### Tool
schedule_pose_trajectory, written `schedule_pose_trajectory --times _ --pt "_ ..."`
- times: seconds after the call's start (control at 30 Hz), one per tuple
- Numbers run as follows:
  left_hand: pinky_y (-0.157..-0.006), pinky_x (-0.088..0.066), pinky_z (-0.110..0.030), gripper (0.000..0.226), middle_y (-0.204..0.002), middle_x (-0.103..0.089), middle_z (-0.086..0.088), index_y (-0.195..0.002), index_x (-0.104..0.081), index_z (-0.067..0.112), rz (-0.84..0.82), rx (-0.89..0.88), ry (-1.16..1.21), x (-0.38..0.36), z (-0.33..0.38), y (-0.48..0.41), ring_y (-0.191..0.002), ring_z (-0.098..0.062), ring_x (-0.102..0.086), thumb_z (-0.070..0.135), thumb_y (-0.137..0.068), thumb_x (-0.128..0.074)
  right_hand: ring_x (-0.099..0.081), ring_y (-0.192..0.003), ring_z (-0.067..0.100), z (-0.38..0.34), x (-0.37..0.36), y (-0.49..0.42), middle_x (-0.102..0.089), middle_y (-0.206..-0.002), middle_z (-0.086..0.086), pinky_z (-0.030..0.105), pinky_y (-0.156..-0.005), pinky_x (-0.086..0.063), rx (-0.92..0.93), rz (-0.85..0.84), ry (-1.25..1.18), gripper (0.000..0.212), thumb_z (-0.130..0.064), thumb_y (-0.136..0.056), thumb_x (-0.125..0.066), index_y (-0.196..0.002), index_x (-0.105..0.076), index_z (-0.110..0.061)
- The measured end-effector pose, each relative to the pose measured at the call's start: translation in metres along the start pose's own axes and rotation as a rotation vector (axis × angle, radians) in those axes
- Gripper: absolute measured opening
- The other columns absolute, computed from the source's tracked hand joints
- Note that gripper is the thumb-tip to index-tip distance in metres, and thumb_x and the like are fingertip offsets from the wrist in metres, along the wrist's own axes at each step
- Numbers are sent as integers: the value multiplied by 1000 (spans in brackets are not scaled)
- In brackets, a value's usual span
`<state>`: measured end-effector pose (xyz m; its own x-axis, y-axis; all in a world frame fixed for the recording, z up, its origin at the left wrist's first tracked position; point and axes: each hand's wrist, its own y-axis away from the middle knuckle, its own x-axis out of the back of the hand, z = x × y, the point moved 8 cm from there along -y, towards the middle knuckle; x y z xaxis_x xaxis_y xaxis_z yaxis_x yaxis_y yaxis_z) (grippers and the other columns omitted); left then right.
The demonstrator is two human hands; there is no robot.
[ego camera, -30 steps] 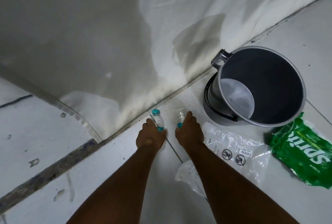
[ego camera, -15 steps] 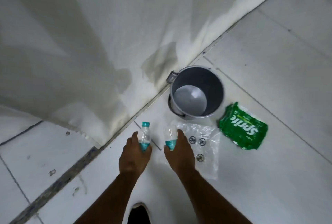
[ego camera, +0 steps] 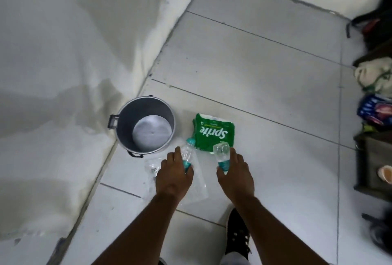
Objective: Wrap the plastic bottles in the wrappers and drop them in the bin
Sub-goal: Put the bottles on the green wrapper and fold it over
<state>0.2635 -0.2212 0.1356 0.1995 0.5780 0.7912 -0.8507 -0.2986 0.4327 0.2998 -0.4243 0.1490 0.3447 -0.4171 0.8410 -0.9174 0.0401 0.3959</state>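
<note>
My left hand (ego camera: 172, 174) grips a small clear plastic bottle with a teal cap (ego camera: 187, 151), cap pointing away from me. My right hand (ego camera: 235, 174) grips a second clear bottle (ego camera: 222, 155), its base pointing away from me. Both hands hover above the floor. A clear plastic wrapper (ego camera: 198, 182) lies flat on the tiles under and between my hands. A green Sprite wrapper (ego camera: 213, 132) lies just beyond the bottles. The grey metal bin (ego camera: 127, 124) stands open to the left of the green wrapper; nothing is visible inside it.
A white sheet (ego camera: 63, 73) drapes down along the left and far side, touching the bin. Bags and clutter (ego camera: 374, 103) line the right edge. My black shoe (ego camera: 238, 235) stands on the tiled floor (ego camera: 265, 73) below my right arm.
The view has risen and swung right, so the bin now sits left of my hands. Both bottles have come up off the floor with my hands, which are now farther apart.
</note>
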Motion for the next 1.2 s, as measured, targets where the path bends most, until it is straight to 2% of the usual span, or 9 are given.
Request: schedule_pose_trajectory --times 0.2,0.33,0.57,0.67,0.93,1.2 --pt "-82 -51 -41 68 -137 -45 -9 -148 -22 17 -17 -92 -69 -29 47 -43 -114 -27 -50 42 -93 -53 -54 -111 28 35 7 -59 -53 -131 9 42 -82 -52 -11 11 52 75 -30 -87 -65 -149 -26 -14" --pt "-81 -51 -43 68 -136 -46 -10 -147 -24 15 -11 -78 -108 -49 57 -79 -113 -29 -51 39 -92 -55 -53 -117 32 46 -7 -103 -50 -136 13 43 -87 -50 -53 -23 -4 77 -31 -89 -63 -151 -22 -10" --pt "-82 -50 -47 66 -130 -49 -15 -144 -25 12 23 -18 -86 -113 56 -182 -111 -34 -53 39 -91 -55 -60 -113 32 59 -72 -201 -56 -133 15 43 -90 -53 -33 -36 -63 78 -36 -87 -66 -149 -25 -11" --pt "-79 -51 -46 65 -128 -49 -13 -143 -25 14 16 -55 -105 -148 56 -211 -108 -33 -54 40 -91 -54 -61 -113 32 68 -100 -230 -56 -134 14 42 -91 -53 -52 -12 -74 77 -36 -86 -69 -147 -27 -11" --pt "-80 -54 -47 68 -131 -47 -12 -143 -23 17 -38 -59 -166 -214 42 -246 -107 -32 -55 50 -91 -52 -65 -108 30 97 -156 -263 -55 -133 10 42 -85 -58 -137 -17 -83 82 -40 -81 -76 -142 -27 -15" --pt "-81 -55 -47 67 -132 -47 -14 -144 -22 15 -34 -39 -209 -240 30 -270 -106 -31 -57 48 -94 -50 -63 -110 30 104 -185 -287 -53 -133 11 44 -85 -58 -116 -43 -47 86 -37 -85 -74 -148 -19 -18"
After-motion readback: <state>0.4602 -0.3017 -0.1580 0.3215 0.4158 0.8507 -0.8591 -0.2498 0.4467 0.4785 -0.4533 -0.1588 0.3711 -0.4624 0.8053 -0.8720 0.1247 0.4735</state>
